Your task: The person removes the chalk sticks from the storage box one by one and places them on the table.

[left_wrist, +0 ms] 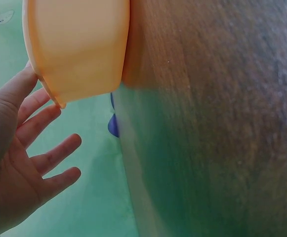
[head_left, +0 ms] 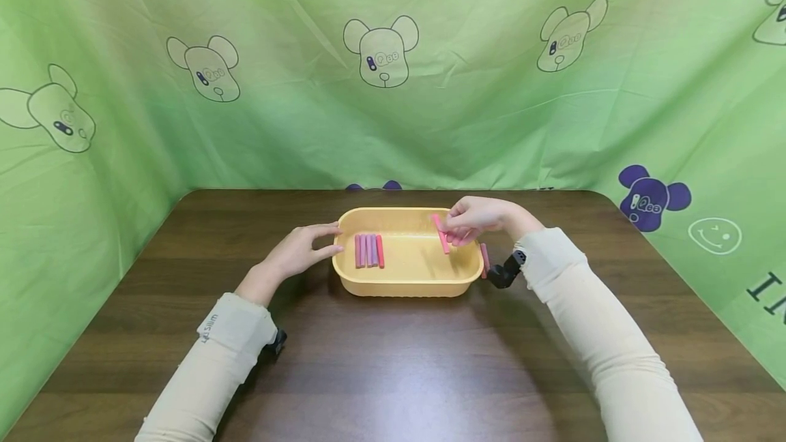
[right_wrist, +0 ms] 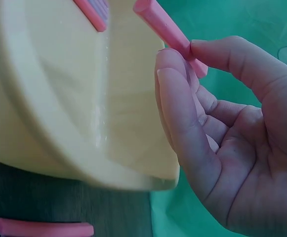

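Note:
In the head view my right hand (head_left: 475,218) is over the right end of a yellow plastic basin (head_left: 402,288). Thumb and fingertips pinch a round pink stick (right_wrist: 165,27), like chalk or modelling clay, tilted above the basin floor. Side by side at the basin's left lie several purple sticks (head_left: 368,251) and a red-pink stick (head_left: 380,252). My left hand (head_left: 303,247) touches the basin's left rim, its thumb and fingers spread and fairly straight. In the left wrist view, the thumb tip passes behind the rim.
Another pink stick (right_wrist: 44,228) lies on the wooden table (head_left: 393,360), just outside the basin's right end and partly hidden in the head view. A green printed curtain (head_left: 295,135) hangs behind the table and along both sides.

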Tool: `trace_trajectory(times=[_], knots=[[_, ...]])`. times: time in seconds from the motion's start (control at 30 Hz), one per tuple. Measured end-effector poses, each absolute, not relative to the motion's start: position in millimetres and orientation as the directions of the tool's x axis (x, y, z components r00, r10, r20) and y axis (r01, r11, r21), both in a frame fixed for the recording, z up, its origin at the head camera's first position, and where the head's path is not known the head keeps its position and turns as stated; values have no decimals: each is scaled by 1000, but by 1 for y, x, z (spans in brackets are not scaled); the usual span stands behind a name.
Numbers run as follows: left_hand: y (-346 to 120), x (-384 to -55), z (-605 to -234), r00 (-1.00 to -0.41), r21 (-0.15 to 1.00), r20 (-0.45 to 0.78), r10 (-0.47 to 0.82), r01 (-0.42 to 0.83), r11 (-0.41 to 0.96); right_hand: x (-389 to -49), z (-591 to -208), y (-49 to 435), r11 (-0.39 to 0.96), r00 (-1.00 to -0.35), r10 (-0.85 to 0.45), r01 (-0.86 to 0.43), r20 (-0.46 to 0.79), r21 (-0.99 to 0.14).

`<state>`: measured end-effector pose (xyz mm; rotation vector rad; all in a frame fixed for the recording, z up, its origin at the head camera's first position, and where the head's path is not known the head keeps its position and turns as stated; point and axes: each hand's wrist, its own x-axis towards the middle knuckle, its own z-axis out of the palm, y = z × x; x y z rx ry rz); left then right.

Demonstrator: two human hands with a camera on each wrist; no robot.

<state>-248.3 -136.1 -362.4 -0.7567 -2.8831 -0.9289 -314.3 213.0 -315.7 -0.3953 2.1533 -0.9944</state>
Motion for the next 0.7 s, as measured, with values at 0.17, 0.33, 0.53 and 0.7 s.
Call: trace_trajectory(times=[0.17,0.33,0.53,0.7], knots=[[-136,-249,-363,-880,538,167,445,459,707,-312,-314,223,652,-708,-529,15,-468,-758],[-136,-249,-363,-880,537,167,444,459,707,-310,-313,232,649,-721,-522,10,-455,-761],[-136,-249,-363,-882,539,159,443,454,709,-305,-312,244,635,-734,-502,48,-458,-771],[-137,-250,-364,-881,539,166,443,457,707,-303,-313,254,620,-739,-495,68,-457,-782]])
